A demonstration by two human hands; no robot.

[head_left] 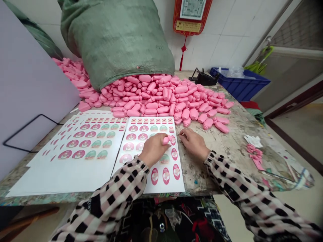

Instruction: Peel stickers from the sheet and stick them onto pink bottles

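Note:
My left hand (pixel 154 150) is closed round a small pink plastic bottle (pixel 166 140), whose end sticks out between thumb and fingers. It hovers over a white sticker sheet (pixel 148 187) printed with pink and green labels. Just off the sheet's right edge is my right hand (pixel 193 144), its thumb and fingers pinched together. Whatever sits at those fingertips, if anything, is too small to make out. Behind both hands spreads a big heap of similar pink bottles (pixel 151 105).
A green sack (pixel 118 40) lies over the heap. More sticker sheets (pixel 73 174) are stacked at left, by a grey panel (pixel 32 67) with a black wire bracket (pixel 25 126). A blue crate (pixel 242 85) stands back right. Pink scraps (pixel 254 155) lie on the right.

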